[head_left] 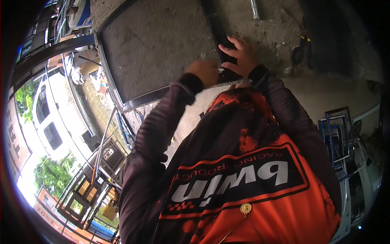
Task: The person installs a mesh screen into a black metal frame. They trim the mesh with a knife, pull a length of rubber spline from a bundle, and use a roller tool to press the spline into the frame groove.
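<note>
A black-framed screen panel with dark mesh (158, 49) lies on the rough, dusty bench (276, 44). Its near right corner is under my hands. My right hand (243, 57) rests over the right frame bar by that corner, fingers spread apart. Just left of it, my left hand (203, 73) is curled closed at the near edge and blurred by motion. What its fingers grip, if anything, is hidden. A tiny pale bit shows between the two hands, too small to name.
A metal rod (254, 10) lies at the bench's far side. Dark-handled pliers (300, 49) with yellow marks sit to the right. Blue and dark frames (335, 134) stand at the right. Beyond the left side are a white van (50, 116) and metal racks (93, 191).
</note>
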The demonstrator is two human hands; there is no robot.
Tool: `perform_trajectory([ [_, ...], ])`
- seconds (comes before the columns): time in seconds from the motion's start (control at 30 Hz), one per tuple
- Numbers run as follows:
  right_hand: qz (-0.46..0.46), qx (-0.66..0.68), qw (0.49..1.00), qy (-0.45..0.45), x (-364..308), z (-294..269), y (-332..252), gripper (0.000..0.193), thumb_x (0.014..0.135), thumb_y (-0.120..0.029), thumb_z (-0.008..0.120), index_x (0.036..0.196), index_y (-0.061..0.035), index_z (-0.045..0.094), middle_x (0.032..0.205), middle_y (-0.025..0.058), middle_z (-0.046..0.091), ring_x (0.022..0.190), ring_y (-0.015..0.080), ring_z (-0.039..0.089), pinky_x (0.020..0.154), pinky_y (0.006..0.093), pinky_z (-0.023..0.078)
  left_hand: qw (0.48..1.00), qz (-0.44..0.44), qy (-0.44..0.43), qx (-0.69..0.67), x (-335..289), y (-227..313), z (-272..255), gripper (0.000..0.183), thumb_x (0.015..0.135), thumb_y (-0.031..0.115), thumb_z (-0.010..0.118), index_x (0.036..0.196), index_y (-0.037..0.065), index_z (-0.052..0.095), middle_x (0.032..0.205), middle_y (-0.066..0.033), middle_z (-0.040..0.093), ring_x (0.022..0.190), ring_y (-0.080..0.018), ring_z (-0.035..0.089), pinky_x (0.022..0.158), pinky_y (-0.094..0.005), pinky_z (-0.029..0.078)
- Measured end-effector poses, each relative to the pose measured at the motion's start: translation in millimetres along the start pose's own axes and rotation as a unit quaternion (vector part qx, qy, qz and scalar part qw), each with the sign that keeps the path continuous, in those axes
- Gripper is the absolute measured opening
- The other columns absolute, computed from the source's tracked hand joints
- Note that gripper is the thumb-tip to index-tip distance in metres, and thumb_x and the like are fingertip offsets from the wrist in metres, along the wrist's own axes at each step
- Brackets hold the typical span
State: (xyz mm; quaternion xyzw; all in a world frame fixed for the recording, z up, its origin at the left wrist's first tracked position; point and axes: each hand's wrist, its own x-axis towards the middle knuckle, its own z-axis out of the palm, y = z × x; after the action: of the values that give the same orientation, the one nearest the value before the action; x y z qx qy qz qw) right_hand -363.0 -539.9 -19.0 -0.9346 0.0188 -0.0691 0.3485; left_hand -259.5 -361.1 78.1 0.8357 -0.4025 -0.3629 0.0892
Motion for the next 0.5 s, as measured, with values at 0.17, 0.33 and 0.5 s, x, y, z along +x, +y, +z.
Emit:
perform_trajectory([
  [0.17, 0.016, -0.027, 0.999, -0.007, 0, -6, -5, 0.062, 0.076, -0.048, 0.073, 0.134, -0.0298, 0.058, 0.149, 0.0114, 0.04, 0.137, 0.0299, 0.037, 0.107, 0.0538, 0.029, 0.985, -0.077, 0.118, -0.103, -51, -20, -50, 0.027, 0.087, 0.023, 0.06, 0.106, 0.004, 0.061, 0.087, -0.023, 0.067, 0.084, -0.0406, 0.066, 0.072, -0.0457, 0.053],
  [0.33, 0.031, -0.013, 0.999, 0.033, 5, -7, -16, 0.058, 0.074, -0.043, 0.075, 0.127, -0.0251, 0.063, 0.147, 0.0122, 0.041, 0.134, 0.0314, 0.04, 0.106, 0.0537, 0.031, 0.948, -0.086, 0.25, -0.177, -100, -45, 11, 0.023, 0.09, 0.02, 0.06, 0.106, 0.003, 0.059, 0.095, -0.0227, 0.066, 0.092, -0.0443, 0.064, 0.074, -0.0457, 0.052],
  [0.5, 0.022, -0.005, 0.993, 0.116, 35, -11, -23, 0.04, 0.077, -0.036, 0.075, 0.109, -0.0137, 0.067, 0.143, 0.0142, 0.045, 0.13, 0.0345, 0.043, 0.103, 0.055, 0.033, 0.871, -0.119, 0.263, -0.397, -101, -47, 26, 0.022, 0.099, 0.014, 0.052, 0.114, -0.001, 0.053, 0.078, -0.0013, 0.054, 0.069, -0.0063, 0.049, 0.062, -0.0228, 0.043],
])
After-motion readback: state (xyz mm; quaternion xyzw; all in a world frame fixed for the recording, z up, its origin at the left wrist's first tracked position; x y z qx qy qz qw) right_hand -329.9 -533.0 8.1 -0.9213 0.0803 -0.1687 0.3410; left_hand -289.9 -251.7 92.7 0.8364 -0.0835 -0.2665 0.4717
